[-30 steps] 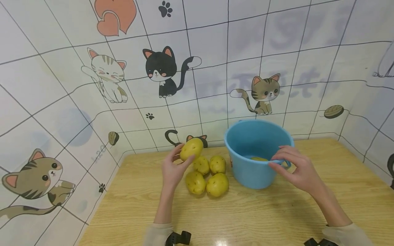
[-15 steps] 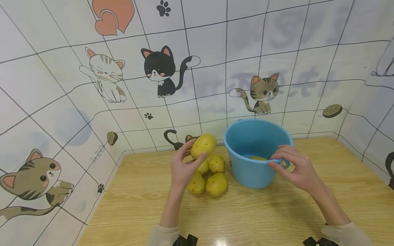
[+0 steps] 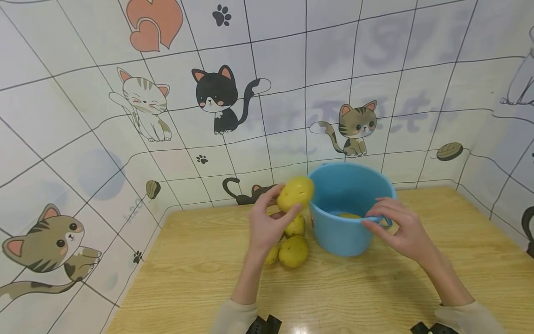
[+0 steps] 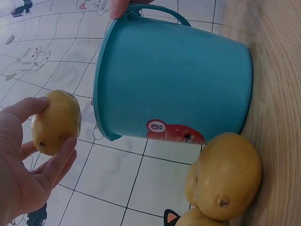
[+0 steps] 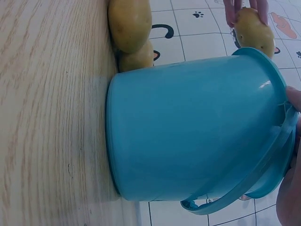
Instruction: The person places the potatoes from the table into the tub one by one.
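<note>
My left hand (image 3: pixel 267 227) pinches a yellow potato (image 3: pixel 296 194) between thumb and fingers. It is raised above the table, at the left rim of a blue bucket (image 3: pixel 342 237) in the head view. In the left wrist view, a gap shows between this potato (image 4: pixel 57 123) and the bucket (image 4: pixel 174 80). The bucket stands upright, and my right hand (image 3: pixel 402 227) grips its right rim near the handle (image 5: pixel 244 183). Inside lies some yellow produce (image 3: pixel 350 215), mostly hidden by the front wall. Several potatoes (image 3: pixel 294 251) sit together left of the bucket, partly hidden behind my left hand.
The wooden table (image 3: pixel 187 278) meets a wall (image 3: pixel 288 120) printed with cartoon cats and a line grid. Side walls bound it at left and right. The bucket stands close to the back wall.
My left hand has carried the potato rightward and slightly up, from over the potato group to the bucket's left rim. The right hand has kept its place on the rim.
</note>
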A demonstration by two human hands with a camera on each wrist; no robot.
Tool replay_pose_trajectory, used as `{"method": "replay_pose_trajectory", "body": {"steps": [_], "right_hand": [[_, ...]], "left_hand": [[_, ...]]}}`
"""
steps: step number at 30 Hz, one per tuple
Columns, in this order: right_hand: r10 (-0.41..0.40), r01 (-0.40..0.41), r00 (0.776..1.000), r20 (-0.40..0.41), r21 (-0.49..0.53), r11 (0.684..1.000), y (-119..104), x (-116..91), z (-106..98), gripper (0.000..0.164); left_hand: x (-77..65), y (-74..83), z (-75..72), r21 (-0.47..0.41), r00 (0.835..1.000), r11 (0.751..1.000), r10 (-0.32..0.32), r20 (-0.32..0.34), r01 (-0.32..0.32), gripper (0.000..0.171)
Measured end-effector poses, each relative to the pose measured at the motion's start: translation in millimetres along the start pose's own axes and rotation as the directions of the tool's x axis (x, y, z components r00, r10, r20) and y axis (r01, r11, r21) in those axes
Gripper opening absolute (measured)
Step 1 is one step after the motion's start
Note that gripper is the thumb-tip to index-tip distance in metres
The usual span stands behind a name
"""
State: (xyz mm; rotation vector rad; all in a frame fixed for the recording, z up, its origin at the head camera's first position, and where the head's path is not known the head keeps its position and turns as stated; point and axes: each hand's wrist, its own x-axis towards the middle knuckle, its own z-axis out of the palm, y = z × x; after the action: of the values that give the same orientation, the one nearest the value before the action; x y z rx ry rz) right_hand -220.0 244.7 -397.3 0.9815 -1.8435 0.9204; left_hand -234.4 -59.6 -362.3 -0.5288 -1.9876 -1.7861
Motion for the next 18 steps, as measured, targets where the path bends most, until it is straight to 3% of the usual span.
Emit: {"method": "replay_pose_trajectory", "body": {"steps": [18], "right_hand": [[0.001, -0.001, 1.000, 0.001, 0.004, 1.000, -1, 1, 1, 0.043]], "left_hand": [[8.0, 4.7, 33.7, 0.004, 0.996, 1.000, 0.001, 0.086, -0.001, 0.057]]}}
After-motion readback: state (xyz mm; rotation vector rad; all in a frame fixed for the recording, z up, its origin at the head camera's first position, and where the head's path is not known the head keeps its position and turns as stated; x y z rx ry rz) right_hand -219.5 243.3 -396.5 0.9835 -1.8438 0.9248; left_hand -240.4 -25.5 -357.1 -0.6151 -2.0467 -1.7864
